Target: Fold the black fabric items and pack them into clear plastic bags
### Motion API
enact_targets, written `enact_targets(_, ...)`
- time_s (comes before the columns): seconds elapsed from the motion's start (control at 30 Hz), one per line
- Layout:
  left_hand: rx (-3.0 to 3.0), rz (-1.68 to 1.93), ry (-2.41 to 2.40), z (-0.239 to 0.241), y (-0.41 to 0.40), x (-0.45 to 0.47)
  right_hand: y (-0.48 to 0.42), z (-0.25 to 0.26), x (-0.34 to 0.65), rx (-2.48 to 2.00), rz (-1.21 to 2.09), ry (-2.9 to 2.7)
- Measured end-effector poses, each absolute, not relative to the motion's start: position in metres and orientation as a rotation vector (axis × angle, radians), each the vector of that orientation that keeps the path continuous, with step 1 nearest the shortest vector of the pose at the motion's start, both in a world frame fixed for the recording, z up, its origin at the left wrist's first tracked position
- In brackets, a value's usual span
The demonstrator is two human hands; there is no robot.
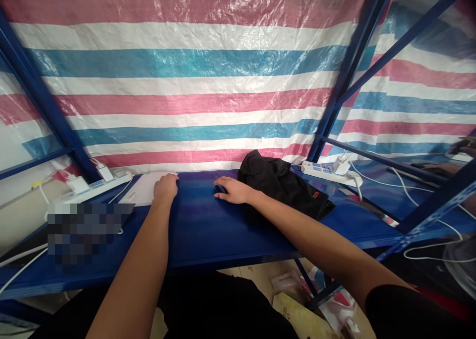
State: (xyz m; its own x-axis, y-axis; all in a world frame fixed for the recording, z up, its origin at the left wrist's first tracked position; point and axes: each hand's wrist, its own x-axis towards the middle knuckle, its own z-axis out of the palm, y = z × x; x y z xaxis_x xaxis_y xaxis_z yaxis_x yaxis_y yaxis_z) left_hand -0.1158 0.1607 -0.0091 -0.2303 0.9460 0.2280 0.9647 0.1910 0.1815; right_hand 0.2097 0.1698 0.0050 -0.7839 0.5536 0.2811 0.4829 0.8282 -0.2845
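A flat white sheet or envelope (139,189) lies near the back of the blue shelf top, left of the middle. My left hand (166,186) is closed over its right edge, fingers curled, and covers that part. Right of the middle, my right hand (234,190) bends round a small dark rounded object (220,189) between thumb and fingers; its kind is mostly hidden. Just behind and beside my right wrist, a black folded cloth item (277,180) with small orange lettering lies in a heap on the same surface.
White power strips with plugs stand at the left (94,187) and right (327,172), trailing cables. Blue metal posts (336,101) frame the shelf (204,235) before a striped plastic sheet (193,61). Packages (297,314) lie on the floor. A person's hand (464,145) shows at far right.
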Motion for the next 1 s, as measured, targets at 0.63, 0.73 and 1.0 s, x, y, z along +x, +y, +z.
enact_targets(0.63,-2.362,-0.95,-1.744,-0.013,0.17,-0.078,0.227,0.062,0.35,-1.889,0.225,-1.956)
enact_targets(0.73,-2.399,-1.006,-1.722,-0.012,0.169,-0.075,0.234,0.062,0.355,-1.744,0.402,-1.755)
enact_targets(1.0,-2.513,-1.079,-1.645,-0.007,0.163,-0.059,0.22,0.063,0.348,-1.446,0.774,-1.594)
